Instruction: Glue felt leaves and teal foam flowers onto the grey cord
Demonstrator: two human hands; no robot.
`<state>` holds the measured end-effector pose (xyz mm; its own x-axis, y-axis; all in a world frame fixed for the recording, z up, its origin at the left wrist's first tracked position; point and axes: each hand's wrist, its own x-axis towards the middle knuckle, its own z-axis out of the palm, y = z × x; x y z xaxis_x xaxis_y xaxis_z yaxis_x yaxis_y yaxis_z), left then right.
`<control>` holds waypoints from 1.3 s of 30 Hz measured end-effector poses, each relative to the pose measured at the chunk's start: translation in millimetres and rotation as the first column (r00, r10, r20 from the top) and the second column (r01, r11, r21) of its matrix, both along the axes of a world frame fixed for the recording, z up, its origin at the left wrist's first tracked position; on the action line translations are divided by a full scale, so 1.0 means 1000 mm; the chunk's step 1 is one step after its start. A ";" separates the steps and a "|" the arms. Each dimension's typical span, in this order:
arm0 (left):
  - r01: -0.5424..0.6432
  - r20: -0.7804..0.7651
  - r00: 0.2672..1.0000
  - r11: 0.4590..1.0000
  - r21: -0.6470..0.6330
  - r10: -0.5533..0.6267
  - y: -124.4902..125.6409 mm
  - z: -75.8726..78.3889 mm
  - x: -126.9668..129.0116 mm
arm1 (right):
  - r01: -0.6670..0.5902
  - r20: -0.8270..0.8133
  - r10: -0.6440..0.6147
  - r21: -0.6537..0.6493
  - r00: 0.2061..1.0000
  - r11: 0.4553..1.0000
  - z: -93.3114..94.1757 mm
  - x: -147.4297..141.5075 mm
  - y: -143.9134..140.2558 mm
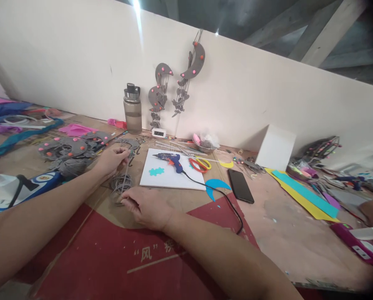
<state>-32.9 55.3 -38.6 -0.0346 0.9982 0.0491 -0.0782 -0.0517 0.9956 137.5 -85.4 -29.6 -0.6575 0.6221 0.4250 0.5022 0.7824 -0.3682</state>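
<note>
A thin grey cord (126, 167) runs between my two hands. My left hand (113, 160) pinches its far end, fingertips closed. Nearer to me, my right hand (149, 207) is closed in a pinch on the cord lower down. Loose loops of a grey cord coil (120, 182) lie on the cardboard between the hands. To the right, a white board (174, 181) carries a blue glue gun (171, 159) and a small teal felt cutout (156, 171). Scissors (202, 164) with red and yellow handles lie at its right edge.
Grey felt pieces with pink and orange dots (66, 146) lie left. A water bottle (132, 110) stands at the wall, beside hanging moon ornaments (194, 62). A blue crescent (216, 187) and a phone (240, 185) lie right. The glue gun's black cable (233, 202) crosses the cardboard.
</note>
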 end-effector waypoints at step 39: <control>0.005 0.083 0.996 0.995 0.097 -0.013 0.020 -0.007 -0.006 | -0.087 0.081 0.078 0.104 0.994 0.991 0.009 0.000 -0.007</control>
<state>-39.0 75.2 -45.8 -0.0340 0.9891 0.1430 -0.1619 -0.1466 0.9759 137.7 -92.2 -20.7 -0.7381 0.5180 0.4324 0.4580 0.8552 -0.2428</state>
